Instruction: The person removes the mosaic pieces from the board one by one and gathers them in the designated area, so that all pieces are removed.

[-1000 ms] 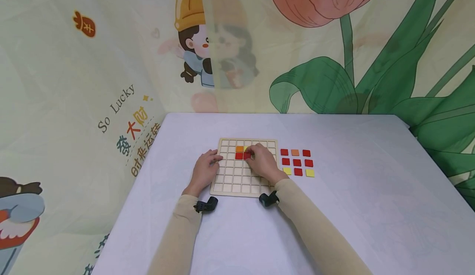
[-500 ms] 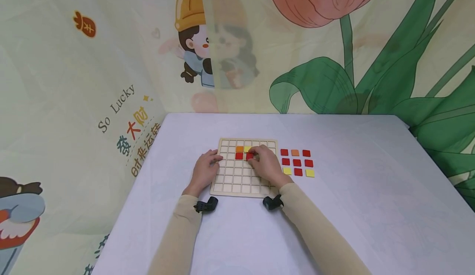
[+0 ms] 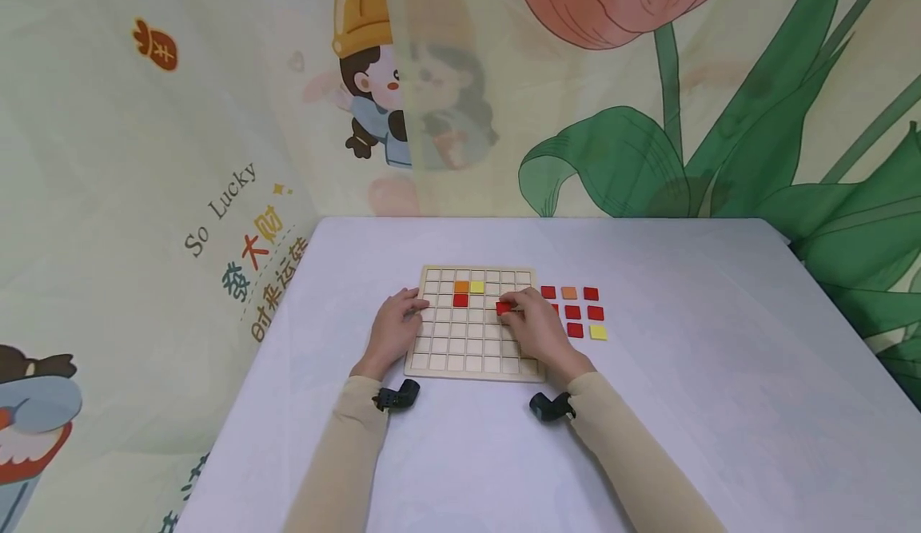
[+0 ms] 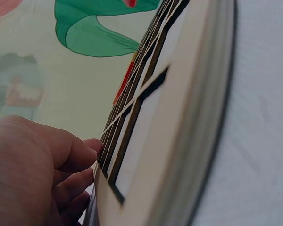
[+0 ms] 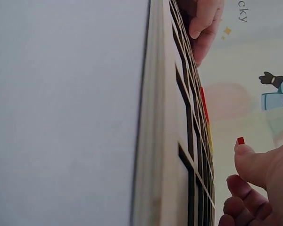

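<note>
White table (image 3: 719, 373) extends broadly rightward of the gridded board (image 3: 468, 349), which lies apart from the far edge. Left hand (image 3: 392, 327) rests, fingers relaxed, at the board's left edge; right hand (image 3: 541, 329) pinches a red tile (image 3: 503, 308), raised over the board's right part, near loose tiles (image 3: 572, 312) beside the right edge.

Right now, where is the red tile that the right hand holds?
In the head view, the red tile is pinched by the right hand above the right part of the grid board, lower right of its yellow tile.
</note>
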A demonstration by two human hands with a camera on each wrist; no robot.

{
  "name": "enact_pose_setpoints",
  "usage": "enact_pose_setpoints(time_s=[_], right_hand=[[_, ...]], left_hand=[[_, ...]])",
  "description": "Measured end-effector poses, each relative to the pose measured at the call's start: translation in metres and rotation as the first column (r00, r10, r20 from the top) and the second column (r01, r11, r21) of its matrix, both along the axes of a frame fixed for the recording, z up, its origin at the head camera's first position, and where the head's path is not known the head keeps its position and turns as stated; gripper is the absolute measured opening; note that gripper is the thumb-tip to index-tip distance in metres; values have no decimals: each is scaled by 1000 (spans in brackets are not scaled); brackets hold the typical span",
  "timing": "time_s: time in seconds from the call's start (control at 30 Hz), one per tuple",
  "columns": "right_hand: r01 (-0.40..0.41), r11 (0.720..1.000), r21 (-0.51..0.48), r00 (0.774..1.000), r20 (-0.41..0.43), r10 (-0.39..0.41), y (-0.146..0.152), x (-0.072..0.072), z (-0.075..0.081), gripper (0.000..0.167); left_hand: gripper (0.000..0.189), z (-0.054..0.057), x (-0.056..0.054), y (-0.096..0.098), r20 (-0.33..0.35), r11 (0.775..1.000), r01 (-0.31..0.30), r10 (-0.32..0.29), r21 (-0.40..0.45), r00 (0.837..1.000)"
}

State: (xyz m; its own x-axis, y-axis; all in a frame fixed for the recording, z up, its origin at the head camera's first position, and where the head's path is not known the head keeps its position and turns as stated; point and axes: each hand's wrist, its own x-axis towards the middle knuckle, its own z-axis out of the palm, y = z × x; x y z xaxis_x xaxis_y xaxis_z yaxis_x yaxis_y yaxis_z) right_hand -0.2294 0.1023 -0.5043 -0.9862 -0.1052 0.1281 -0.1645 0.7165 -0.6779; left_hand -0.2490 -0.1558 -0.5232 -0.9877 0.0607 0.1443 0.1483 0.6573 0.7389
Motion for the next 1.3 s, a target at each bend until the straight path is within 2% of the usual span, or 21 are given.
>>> enact_pose_setpoints(time_s=[0.23, 0.5, 0.8, 1.3], right_hand=[[25, 1000, -14, 999, 26, -24, 12, 11, 1, 38], [47, 999, -15, 999, 18, -46, 26, 22, -1, 37], [62, 998, -13, 998, -31, -62, 39, 32, -2, 36], [109, 994, 0, 993, -43, -109, 56, 45, -2, 32]], left_hand=[[29, 3, 0, -1, 24, 1000, 7, -7, 6, 1000], [28, 2, 0, -1, 28, 1000, 5, -5, 4, 1000], [29, 4, 1, -1, 47, 1000, -1, 2, -4, 999], [29, 3, 1, 1, 42, 1000, -8, 8, -2, 999]])
